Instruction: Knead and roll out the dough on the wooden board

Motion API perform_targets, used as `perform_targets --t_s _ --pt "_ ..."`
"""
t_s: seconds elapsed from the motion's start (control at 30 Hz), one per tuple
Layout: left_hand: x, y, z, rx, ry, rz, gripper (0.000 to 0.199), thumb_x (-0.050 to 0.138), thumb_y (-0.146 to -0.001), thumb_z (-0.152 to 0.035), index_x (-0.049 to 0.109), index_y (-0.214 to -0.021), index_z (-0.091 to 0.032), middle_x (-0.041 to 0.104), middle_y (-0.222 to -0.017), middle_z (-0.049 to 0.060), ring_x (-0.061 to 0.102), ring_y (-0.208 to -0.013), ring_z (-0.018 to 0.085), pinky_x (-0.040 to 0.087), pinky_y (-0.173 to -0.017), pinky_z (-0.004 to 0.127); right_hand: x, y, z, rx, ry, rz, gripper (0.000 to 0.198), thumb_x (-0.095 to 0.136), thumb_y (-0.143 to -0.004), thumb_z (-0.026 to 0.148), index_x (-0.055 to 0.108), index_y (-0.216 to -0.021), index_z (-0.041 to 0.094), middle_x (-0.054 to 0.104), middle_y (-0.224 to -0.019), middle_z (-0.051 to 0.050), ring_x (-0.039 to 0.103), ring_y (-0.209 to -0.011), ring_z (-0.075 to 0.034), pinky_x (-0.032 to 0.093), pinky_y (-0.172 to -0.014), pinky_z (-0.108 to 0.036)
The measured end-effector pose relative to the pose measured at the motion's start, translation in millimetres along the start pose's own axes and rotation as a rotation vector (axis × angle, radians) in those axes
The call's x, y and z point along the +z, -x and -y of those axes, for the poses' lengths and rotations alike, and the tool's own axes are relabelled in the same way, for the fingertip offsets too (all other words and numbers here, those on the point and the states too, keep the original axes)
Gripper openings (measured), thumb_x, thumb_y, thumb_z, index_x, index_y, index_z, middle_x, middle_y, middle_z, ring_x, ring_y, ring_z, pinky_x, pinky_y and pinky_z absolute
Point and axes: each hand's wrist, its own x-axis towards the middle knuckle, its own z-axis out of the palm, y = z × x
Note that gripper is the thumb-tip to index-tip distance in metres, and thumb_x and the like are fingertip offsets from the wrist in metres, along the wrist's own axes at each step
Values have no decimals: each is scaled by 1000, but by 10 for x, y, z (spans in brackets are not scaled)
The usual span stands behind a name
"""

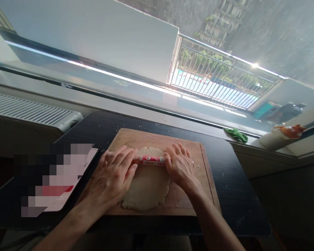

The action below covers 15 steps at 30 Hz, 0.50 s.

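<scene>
A flat, uneven sheet of dough lies on a wooden board, its edges ragged and cracked. Across its far part rests a rolling pin with a red and white printed label or wrap in the middle. My left hand is curled over the pin's left end, the thumb pointing toward the label. Over the right end lies my right hand, its fingers bent across the pin. Both palms hide the pin's ends, and my left hand also covers part of the dough's left side.
The board sits on a black table dusted with white specks. Left of it is a pale flat item, partly pixelated. A green cloth and a white container stand on the windowsill. A radiator is at left, below the window.
</scene>
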Motion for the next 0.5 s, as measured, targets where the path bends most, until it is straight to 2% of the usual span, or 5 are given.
perform_targets --t_s 0.1,0.27,0.33,0.4,0.5 --pt "68 -45 -5 -57 -34 -38 48 38 -90 -36 44 -134 -19 53 -134 11 38 -131 29 14 -110 54 28 -181 -5 26 9 19 34 29 -95 39 59 -105 26 51 -128 -5 30 -130 -24 23 -104 -41" --pt "164 -500 54 -122 -42 -22 41 33 -92 -39 59 -116 -19 63 -118 12 48 -119 30 19 -105 60 52 -682 -16 125 -18 129 36 30 -93 41 59 -104 22 53 -121 -10 40 -119 -26 33 -96 -43" --pt "121 -483 56 -117 -38 -22 39 33 -92 -39 60 -114 -19 64 -116 12 50 -117 30 20 -105 59 35 -602 13 104 -31 144 36 29 -93 41 59 -105 23 54 -119 -10 42 -117 -26 34 -95 -43" --pt "49 -304 35 -87 -34 -28 39 35 -92 -38 57 -118 -18 61 -121 11 49 -119 29 18 -108 57 18 -369 55 46 -36 122 37 28 -94 41 58 -107 25 53 -122 -8 40 -121 -25 31 -98 -43" --pt "-40 30 6 -22 -26 -16 42 39 -91 -35 50 -127 -18 57 -128 10 47 -121 26 16 -111 53 11 -48 123 -1 -1 39 39 27 -95 42 54 -119 26 43 -138 -7 27 -133 -25 21 -106 -44"
